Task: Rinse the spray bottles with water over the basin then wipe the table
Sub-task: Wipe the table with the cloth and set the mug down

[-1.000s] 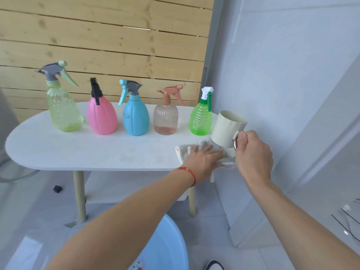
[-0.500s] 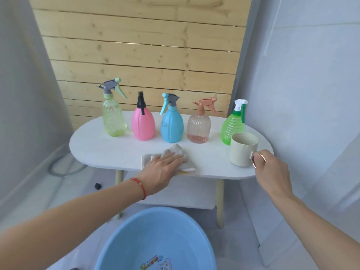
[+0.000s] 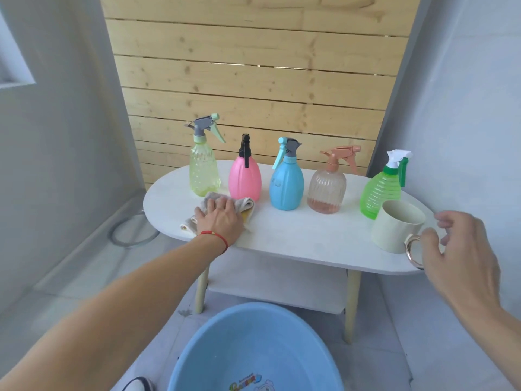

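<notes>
The wiping step is in hand. The person's left hand (image 3: 222, 218) lies flat, palm down, on a grey cloth (image 3: 214, 204) pressed against the white bench (image 3: 296, 235), near its left end and just in front of the yellow-green bottle (image 3: 203, 170) and the pink bottle (image 3: 244, 176). The grip here is a flat press with fingers spread over the cloth, not a closed hold. A strip of yellow shows at the cloth's right edge.

The five spray bottles stand upright in a row along the back of the bench: yellow-green, pink, the blue bottle (image 3: 286, 184), the clear peach bottle (image 3: 327, 190) with a little pinkish liquid in its base, and the bright green bottle (image 3: 380, 193) at the right end. The blue basin (image 3: 253, 348) sits on the floor below the front edge of the bench.

The right hand (image 3: 462, 258) hovers beside the cream mug (image 3: 397, 227), which stands on the bench near its right end. Its fingers are loosely spread and hold nothing; the thumb is just beside the mug's metal ring handle (image 3: 413, 252), though contact cannot be made out.

The rinsing looks finished, judging by the lined-up bottles. The next move likely calls for sweeping the cloth across the bare front strip, keeping clear of the bottle bases so none tips, and lifting bottles or mug to reach beneath them.
</notes>
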`<action>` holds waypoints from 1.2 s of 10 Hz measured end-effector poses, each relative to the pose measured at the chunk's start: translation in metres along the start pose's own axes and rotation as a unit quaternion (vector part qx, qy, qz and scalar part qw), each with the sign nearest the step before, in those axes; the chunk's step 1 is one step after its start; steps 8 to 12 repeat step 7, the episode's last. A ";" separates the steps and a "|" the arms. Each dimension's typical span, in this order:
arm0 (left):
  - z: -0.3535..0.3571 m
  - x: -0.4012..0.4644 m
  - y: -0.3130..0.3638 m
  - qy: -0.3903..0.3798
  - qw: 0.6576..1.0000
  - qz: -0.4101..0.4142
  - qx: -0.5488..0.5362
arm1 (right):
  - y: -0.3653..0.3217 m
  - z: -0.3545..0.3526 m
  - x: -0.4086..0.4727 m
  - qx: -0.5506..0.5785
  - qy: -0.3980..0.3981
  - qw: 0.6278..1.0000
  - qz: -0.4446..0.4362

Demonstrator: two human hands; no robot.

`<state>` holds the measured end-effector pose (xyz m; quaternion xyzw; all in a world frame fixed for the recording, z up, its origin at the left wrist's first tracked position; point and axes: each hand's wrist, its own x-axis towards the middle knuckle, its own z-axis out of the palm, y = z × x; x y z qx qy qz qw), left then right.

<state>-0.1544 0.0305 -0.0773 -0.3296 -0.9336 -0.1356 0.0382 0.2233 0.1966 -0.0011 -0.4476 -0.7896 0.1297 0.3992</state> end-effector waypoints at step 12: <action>-0.053 -0.006 -0.084 -0.124 0.992 0.021 0.021 | -0.100 0.051 -0.037 0.002 -0.253 0.935 -0.248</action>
